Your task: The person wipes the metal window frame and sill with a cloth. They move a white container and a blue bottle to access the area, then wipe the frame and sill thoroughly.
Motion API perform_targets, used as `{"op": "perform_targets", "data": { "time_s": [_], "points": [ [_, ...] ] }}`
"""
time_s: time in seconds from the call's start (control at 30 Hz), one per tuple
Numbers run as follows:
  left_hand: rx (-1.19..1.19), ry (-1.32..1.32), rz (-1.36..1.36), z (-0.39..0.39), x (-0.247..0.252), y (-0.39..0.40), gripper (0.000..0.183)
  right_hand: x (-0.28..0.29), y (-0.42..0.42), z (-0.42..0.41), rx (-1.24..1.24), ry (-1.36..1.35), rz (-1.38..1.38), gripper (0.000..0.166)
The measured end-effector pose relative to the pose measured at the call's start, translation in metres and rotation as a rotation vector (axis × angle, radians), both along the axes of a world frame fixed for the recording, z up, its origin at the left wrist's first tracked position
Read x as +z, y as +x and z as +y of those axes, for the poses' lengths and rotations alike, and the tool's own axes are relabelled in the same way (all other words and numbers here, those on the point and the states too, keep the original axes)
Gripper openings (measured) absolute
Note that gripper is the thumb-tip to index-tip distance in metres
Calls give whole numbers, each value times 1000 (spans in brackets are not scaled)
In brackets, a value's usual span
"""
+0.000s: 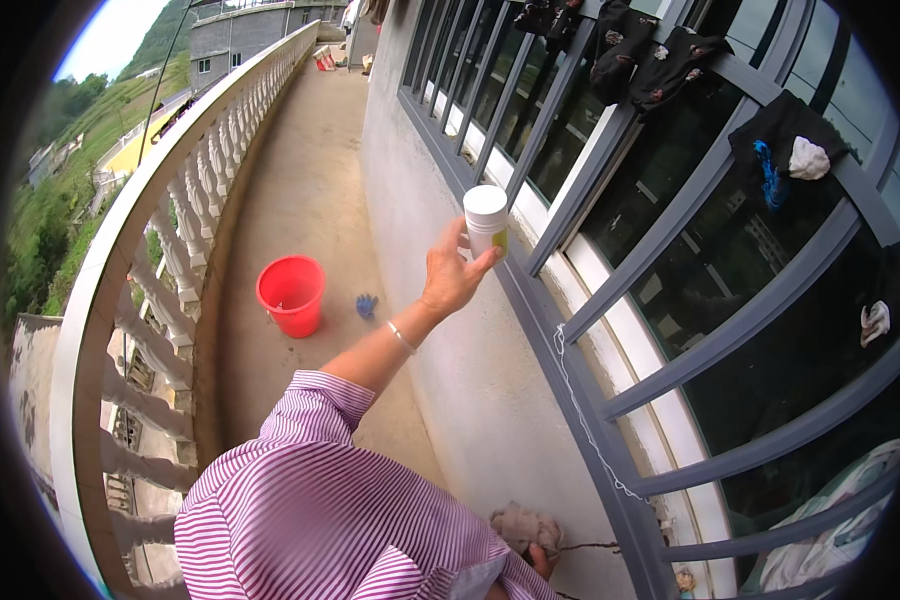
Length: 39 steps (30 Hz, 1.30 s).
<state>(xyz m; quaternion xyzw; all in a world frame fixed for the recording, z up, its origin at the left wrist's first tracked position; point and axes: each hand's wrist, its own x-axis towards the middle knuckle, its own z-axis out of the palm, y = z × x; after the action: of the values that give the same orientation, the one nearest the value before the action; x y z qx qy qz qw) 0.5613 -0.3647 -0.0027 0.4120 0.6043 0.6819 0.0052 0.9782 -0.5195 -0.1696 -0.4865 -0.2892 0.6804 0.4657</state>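
My left hand point(457, 274) is stretched out in front of me beside the barred window. It grips a white plastic bottle point(485, 214) with a white screw cap, held upright between thumb and fingers. Part of a yellow-green label shows on the bottle's side. Low at the picture's bottom, mostly hidden by my striped shirt point(330, 502), is my right hand point(544, 561). A crumpled brownish-pink cloth point(526, 527) is in that hand, next to the wall.
A red plastic bucket point(291, 296) stands on the concrete walkway point(307, 187), with a blue glove point(367, 305) beside it. A balustrade point(157, 210) borders the left. Grey window bars point(690, 382) line the right; dark cloths point(675, 71) hang there. White cord point(581, 416) lies along the sill.
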Motion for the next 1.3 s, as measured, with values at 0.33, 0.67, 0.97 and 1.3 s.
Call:
{"op": "perform_targets", "data": {
  "time_s": [0.33, 0.67, 0.97, 1.3],
  "points": [
    [113, -158, 177, 112, 13, -109, 48, -3, -110, 65, 74, -64, 18, 60],
    [44, -165, 225, 151, -3, -116, 46, 0, -201, 110, 255, -109, -2, 60],
    [0, -319, 283, 162, 7, -123, 45, 0, -236, 122, 317, -136, -21, 59],
    [9, -260, 253, 165, 4, -123, 47, 0, -241, 121, 337, -145, -40, 59]
  ]
}}
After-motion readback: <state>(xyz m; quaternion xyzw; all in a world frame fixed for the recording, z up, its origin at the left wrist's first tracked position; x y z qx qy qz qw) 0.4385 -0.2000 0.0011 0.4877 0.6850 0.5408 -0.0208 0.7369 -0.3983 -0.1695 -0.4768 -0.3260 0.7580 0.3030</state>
